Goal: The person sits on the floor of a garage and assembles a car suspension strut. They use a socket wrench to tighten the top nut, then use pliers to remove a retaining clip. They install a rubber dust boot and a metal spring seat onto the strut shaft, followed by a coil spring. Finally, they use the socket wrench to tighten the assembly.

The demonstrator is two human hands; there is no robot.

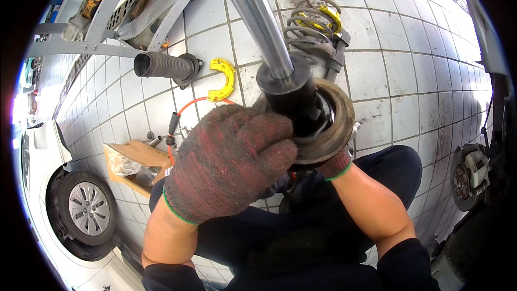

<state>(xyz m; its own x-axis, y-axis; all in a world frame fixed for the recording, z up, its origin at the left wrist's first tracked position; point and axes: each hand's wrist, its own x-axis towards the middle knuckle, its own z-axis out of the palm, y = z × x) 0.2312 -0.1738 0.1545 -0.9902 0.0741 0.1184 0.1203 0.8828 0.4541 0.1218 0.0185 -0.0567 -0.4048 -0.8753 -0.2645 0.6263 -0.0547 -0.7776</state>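
Note:
A strut (shock absorber) (299, 94) stands in front of me, its bright steel rod (253, 16) tilting up to the upper left. The rod comes out of a black cylindrical top, and a worn round spring seat (336, 148) surrounds the body below. My left hand (231, 156), in a dark grey and red knit glove with green cuff, has its fingers curled against the black cylinder's left side. My right hand (335, 166), gloved alike, reaches under the spring seat; its fingers are hidden behind the seat.
On the tiled floor lie a coil spring (312, 24) with yellow pads, a ribbed dust boot (167, 67), a yellow C-shaped piece (223, 80), an orange hose (186, 106) and an opened cardboard box (134, 164). A white car (43, 151) is left; a brake disc (466, 178) is right.

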